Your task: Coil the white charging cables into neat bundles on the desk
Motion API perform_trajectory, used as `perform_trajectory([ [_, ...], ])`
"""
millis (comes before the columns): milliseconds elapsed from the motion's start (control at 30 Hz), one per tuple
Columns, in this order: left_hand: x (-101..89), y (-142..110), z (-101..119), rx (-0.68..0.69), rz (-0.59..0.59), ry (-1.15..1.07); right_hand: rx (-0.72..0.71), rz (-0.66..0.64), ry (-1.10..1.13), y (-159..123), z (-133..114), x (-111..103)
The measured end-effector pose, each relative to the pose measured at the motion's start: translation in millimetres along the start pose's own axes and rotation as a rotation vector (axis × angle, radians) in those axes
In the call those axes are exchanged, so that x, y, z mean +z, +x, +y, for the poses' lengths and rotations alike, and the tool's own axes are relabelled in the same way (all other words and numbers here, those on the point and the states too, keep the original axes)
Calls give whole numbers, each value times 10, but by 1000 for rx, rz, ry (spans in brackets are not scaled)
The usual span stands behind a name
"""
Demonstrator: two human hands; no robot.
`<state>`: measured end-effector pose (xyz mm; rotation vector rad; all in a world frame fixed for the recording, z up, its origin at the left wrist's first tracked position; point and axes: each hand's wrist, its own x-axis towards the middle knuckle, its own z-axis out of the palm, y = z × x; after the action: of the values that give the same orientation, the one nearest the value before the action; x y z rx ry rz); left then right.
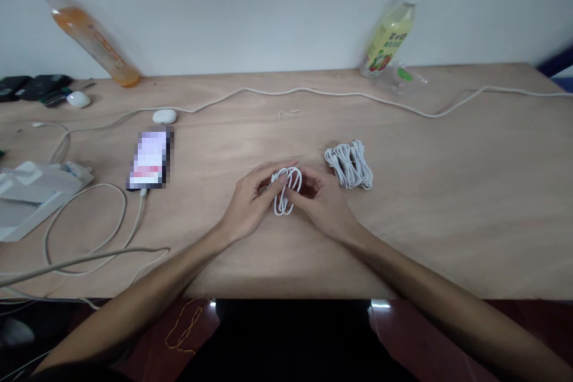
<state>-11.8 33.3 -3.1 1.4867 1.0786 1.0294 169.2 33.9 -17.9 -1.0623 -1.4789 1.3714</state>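
A coiled white cable [283,206] is held between my two hands, just above the wooden table [447,191]. My left hand [250,198] pinches the loops from the left with thumb and fingers. From the right, my right hand [323,198] grips the same coil, its thumb pressed against the lower loops. Some of the fingers are hidden behind the coil. Right behind my right hand lies a group of bundled white cables [350,165], side by side on the table. A short white twist tie [287,114] rests farther back.
To the left lie a phone [151,158] with a charging cable, a white earbud case [165,116] and a white box [36,191]. An orange bottle [96,45] and a yellow-green bottle [388,36] stand by the wall. One long white cable [304,90] crosses the table's back.
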Motion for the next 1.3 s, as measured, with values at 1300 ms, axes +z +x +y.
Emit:
perform_trajectory([
  [1300, 45, 32, -12, -119, 103, -246, 46, 140, 118, 11, -21, 38],
])
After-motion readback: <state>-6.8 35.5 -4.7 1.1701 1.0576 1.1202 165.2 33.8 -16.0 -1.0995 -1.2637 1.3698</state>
